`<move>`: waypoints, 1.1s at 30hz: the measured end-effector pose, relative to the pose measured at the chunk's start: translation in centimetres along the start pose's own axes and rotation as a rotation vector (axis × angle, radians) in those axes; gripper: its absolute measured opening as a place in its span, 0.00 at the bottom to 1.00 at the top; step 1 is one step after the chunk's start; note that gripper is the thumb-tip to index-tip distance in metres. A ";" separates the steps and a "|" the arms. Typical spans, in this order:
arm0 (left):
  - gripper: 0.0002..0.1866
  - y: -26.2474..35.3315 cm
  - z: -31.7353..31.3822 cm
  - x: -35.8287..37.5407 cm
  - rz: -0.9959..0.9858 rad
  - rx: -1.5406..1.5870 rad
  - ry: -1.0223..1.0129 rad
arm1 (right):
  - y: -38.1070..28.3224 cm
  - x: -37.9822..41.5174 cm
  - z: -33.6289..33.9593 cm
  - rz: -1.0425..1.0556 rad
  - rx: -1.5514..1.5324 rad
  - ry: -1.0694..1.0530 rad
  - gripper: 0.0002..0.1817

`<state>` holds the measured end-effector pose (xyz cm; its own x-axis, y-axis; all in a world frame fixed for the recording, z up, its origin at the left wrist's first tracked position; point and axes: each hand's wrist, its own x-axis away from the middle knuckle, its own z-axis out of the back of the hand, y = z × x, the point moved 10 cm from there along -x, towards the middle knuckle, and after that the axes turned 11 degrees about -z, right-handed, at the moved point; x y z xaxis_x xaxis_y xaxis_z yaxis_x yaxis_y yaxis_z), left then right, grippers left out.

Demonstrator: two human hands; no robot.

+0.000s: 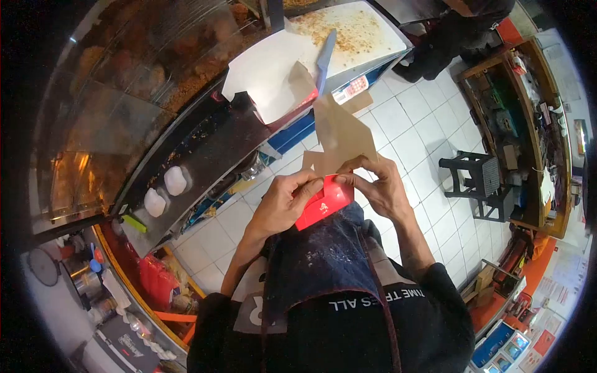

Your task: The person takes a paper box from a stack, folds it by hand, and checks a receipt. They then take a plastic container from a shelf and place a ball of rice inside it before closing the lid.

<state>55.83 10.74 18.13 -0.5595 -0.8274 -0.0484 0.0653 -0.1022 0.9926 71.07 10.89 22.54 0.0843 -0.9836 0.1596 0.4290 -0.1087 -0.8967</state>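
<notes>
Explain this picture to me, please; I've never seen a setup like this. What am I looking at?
There is no machine here: just a person's two bare hands, seen by one camera worn on the head, looking forward and down. The left hand and right hand pinch a piece of red cardboard between thumbs and fingers. Ahead, a knife lies on a crumb-strewn cutting board, next to an open box. Two white lumps sit on the dark counter; I can't tell what they are.
</notes>
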 end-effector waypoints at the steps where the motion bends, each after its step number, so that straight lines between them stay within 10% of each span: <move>1: 0.11 -0.3 -0.3 0.1 0.022 0.029 -0.027 | 0.0 0.1 0.2 0.000 0.001 0.007 0.09; 12: 0.09 -1.0 -1.8 0.1 0.023 0.073 -0.148 | -0.8 1.8 -1.0 0.036 0.147 -0.089 0.10; 22: 0.22 5.3 10.7 -0.9 -0.083 -0.280 0.527 | -1.5 3.6 4.0 0.105 0.140 0.172 0.12; 23: 0.24 3.2 10.6 -1.6 0.001 -0.121 0.448 | 0.4 3.7 4.0 -0.026 -0.260 0.154 0.13; 26: 0.34 -5.1 7.5 -2.6 0.229 0.433 0.111 | 0.1 4.7 4.0 0.253 -0.077 0.146 0.12; 33: 0.25 -7.6 8.1 -4.2 0.134 -0.077 0.212 | 4.0 4.8 5.3 -0.027 -0.069 0.160 0.15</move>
<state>51.00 19.51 11.72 -0.3567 -0.9327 0.0530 0.1942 -0.0186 0.9808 77.97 6.55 21.88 -0.0730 -0.9899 0.1216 0.3664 -0.1401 -0.9199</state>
